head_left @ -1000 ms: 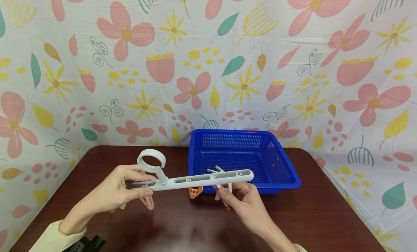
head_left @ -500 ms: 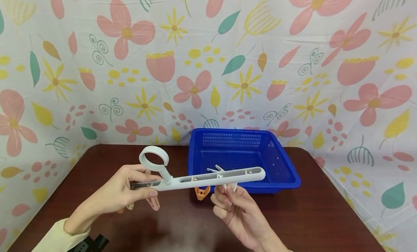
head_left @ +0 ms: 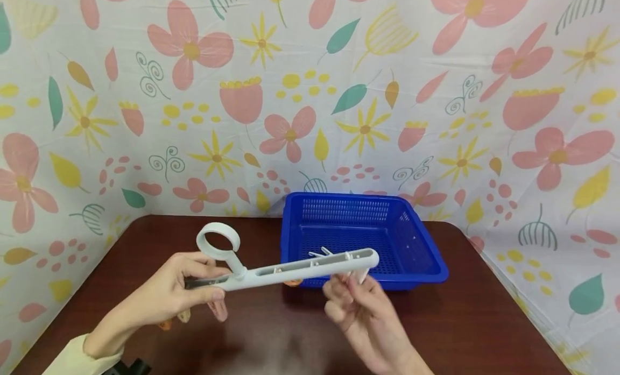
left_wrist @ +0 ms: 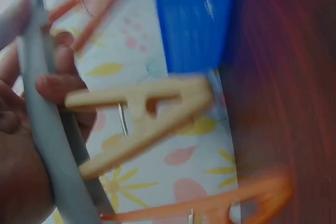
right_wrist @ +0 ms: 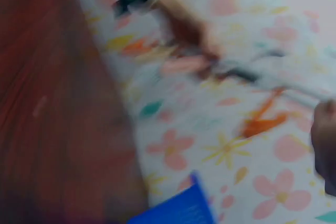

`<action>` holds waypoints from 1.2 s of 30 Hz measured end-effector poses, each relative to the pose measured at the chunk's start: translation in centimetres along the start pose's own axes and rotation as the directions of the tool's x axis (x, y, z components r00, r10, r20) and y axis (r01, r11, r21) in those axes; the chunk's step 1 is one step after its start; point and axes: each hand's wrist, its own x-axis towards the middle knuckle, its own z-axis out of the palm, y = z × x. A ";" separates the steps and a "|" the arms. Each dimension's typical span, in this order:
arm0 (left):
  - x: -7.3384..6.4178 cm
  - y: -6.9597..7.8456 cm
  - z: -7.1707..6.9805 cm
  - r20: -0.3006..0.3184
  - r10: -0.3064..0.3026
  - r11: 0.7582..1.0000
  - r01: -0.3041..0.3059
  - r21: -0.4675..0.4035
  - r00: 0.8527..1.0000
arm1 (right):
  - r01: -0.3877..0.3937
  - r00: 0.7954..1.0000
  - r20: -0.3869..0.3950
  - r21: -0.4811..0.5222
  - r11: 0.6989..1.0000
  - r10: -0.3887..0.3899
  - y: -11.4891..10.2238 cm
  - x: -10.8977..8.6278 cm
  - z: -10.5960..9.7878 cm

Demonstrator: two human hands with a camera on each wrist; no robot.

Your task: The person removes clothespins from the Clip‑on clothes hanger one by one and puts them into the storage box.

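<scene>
Left hand [head_left: 179,286] has a firm grip on the left end of a pale hanger [head_left: 319,269], which sits lower middle of the frame, tilting up to the right. Right hand [head_left: 365,313] is pinching a white clip [head_left: 360,276] under its right end. Pink [head_left: 219,310], cream [left_wrist: 142,136] and orange clips [left_wrist: 273,190] dangle by the left hand. Blue basket [head_left: 411,278] is right of centre, another white clip [head_left: 321,253] inside.

Relative to the clip hanger [head_left: 310,271], we list: passage beneath its middle, between the left hand [head_left: 164,289] and right hand [head_left: 368,316]; open air above it, right of its hook [head_left: 220,253]. Obstacles: three clothespins [head_left: 219,310] below its left half; blue basket [head_left: 430,246] behind its right half.
</scene>
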 end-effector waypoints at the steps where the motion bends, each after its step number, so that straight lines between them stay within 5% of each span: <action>1: -0.1 -0.1 -0.1 -0.009 0.005 1.000 -0.005 0.011 1.000 | -0.018 1.000 -0.009 -0.007 1.000 0.018 -0.1 -0.1 -0.1; 6: -0.2 -0.3 -0.4 0.013 -0.040 0.998 0.040 -0.041 0.999 | -0.140 0.983 -0.157 -0.310 0.941 0.094 0.1 -0.5 -0.9; 11: -0.2 -0.4 -0.7 0.019 -0.032 0.999 0.033 -0.025 0.999 | -0.175 0.967 -0.249 -0.482 0.858 0.057 -0.3 -0.7 -1.5; 17: -0.7 -0.3 -0.9 -0.046 -0.029 0.998 0.032 0.051 0.999 | -0.134 0.968 -0.251 -0.541 0.830 -0.008 -0.5 -0.9 -1.9; 25: -0.3 -0.2 -1.0 -0.005 -0.026 0.999 0.026 -0.025 1.000 | -0.147 0.952 -0.303 -0.601 0.785 -0.053 -0.9 -1.2 -2.4; 36: -0.3 0.3 -1.5 -0.047 -0.036 0.998 0.038 0.043 0.998 | -0.165 0.948 -0.310 -0.663 0.731 -0.067 -2.4 -0.8 -3.4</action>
